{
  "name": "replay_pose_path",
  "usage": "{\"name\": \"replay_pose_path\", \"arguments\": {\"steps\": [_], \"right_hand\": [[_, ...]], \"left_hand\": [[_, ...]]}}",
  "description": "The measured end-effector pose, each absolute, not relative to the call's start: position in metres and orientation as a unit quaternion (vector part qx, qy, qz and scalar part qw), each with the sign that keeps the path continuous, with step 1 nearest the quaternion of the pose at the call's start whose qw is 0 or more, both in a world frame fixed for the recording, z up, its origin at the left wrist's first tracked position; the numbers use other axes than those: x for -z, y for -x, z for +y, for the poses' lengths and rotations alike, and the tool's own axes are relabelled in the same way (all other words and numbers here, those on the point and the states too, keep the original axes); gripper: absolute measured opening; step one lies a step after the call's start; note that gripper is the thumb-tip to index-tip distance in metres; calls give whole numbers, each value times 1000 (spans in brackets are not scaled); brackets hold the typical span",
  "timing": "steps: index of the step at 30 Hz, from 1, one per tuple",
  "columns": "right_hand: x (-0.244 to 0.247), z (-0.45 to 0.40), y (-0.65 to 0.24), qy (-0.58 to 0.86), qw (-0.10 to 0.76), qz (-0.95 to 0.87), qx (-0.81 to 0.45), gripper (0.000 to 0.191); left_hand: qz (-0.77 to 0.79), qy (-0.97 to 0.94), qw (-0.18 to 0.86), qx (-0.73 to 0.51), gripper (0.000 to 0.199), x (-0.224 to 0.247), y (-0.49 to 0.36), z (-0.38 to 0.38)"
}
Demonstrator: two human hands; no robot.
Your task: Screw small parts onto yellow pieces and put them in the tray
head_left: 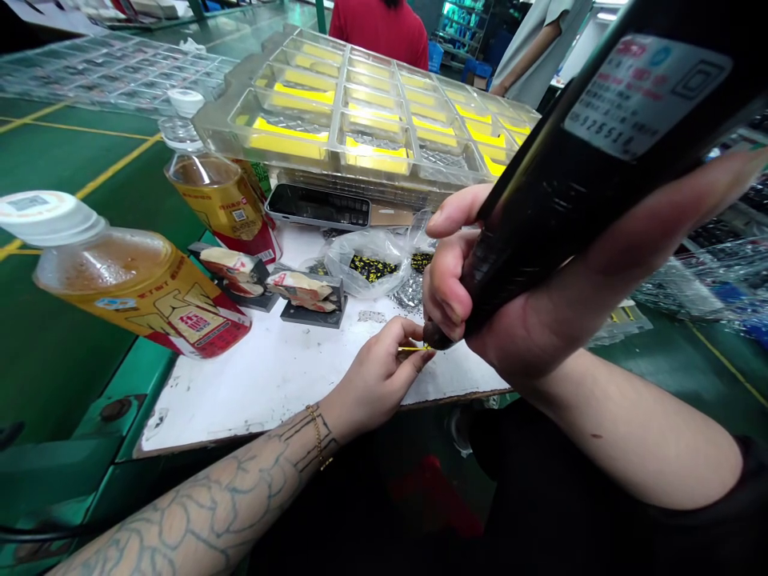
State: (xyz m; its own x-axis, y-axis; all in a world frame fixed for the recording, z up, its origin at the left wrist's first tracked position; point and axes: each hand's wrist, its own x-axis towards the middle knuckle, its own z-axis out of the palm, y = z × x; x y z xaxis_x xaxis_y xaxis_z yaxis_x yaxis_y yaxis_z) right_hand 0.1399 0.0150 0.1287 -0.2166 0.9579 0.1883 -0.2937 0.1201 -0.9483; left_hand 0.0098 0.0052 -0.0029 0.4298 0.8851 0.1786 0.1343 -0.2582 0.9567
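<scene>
1. Your left hand (378,380) pinches a thin yellow strip (414,348) just above the white-topped bench (270,392).
2. Your right hand (456,280) grips a black handheld power tool (558,200), its tip right beside the strip's end.

Bench: green work surface (78,184) with yellow lines, at left of the frame.
Far end: blue crates (436,56) below a lit shelving rack (459,24), upper centre.
People: co-worker in a red shirt (381,24) stood at top centre.

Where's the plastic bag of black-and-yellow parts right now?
In the head view, the clear plastic bag lies on the white-topped bench, just left of the right hand and directly below the black phone.
</scene>
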Motion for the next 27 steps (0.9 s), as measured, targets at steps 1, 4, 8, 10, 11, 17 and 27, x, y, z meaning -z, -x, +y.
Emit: {"name": "replay_pose_path", "arguments": {"steps": [1,4,8,10,11,17,27], "right_hand": [[-129,15,-140,322,540,-515,-582,75],[-127,16,-138,313,549,-502,-591,72],[-122,14,-135,299,573,-484,-590,69],[-121,11,-135,302,584,-477,-583,67],[-122,10,-136,305,584,-477,-581,67],[-130,15,-156,315,567,-505,-569,73],[-108,29,-149,312,567,-497,-578,69]], "left_hand": [[370,-693,484,-385,18,3,-10,5],[372,-694,481,-385,18,4,-9,6],[370,-693,485,-384,18,3,-8,6],[372,-692,488,-382,17,2,-8,5],[373,-690,489,-382,17,2,-8,5],[383,-663,518,-382,18,4,-8,4],[376,-666,526,-373,27,2,-8,3]]}}
